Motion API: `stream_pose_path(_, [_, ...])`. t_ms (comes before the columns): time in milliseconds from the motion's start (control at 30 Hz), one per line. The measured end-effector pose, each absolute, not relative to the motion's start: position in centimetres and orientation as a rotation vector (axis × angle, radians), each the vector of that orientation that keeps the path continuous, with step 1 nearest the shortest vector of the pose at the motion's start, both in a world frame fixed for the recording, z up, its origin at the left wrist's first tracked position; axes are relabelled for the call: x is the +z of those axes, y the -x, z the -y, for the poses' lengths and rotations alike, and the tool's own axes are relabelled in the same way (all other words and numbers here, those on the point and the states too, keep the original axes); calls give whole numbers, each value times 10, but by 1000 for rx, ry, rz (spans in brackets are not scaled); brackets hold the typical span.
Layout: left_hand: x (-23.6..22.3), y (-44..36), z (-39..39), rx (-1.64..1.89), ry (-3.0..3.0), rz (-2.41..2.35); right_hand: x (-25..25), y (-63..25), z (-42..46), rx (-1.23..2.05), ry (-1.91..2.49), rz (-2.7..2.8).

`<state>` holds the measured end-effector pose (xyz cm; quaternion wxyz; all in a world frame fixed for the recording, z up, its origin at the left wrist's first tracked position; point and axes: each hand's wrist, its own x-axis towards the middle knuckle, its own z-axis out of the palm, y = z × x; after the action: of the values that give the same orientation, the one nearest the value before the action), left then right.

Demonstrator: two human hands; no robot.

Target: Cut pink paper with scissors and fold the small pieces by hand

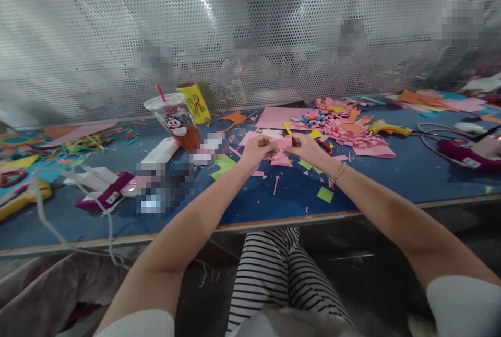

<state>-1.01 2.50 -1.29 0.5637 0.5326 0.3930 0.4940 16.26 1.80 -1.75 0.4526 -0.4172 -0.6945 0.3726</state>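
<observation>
Both of my hands meet over the middle of the blue table, pinching a small strip of pink paper (pixel 282 142) between them. My left hand (pixel 258 150) is closed on its left end, and my right hand (pixel 302 144) grips the right end. Under and around the strip lie pink paper pieces (pixel 280 159). Green paper scraps (pixel 225 166) rest to the left, and a green square (pixel 325 194) lies nearer the front edge. Beyond my right hand are fringed pink paper flowers (pixel 348 131); red-handled scissors (pixel 325 146) lie partly hidden beside that hand.
A plastic cup (pixel 176 123) with a red straw stands at the left, with a yellow roll (pixel 194 102) behind. A yellow glue gun (pixel 389 128) lies right. Purple power strips (pixel 105 193) with cables sit leftward and rightward. A perforated metal panel (pixel 250 24) rises behind the table (pixel 250 212).
</observation>
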Motion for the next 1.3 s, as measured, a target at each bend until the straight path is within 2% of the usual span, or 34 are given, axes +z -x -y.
stream_pose_path(133, [-11, 10, -24, 1142, -1272, -936, -18, -163, -18, 1075, 1005, 1606])
stream_pose_path(733, [-10, 11, -25, 1090, -1274, -951, -18, -164, -17, 1327, 1019, 1412])
stream_pose_path(1133, [-11, 13, -27, 1027, -1066, -916, -18, -167, -16, 1179, 1015, 1574])
stream_pose_path(1300, [-13, 12, -26, 1059, -1223, -920, -19, -166, -18, 876, 1091, 1805])
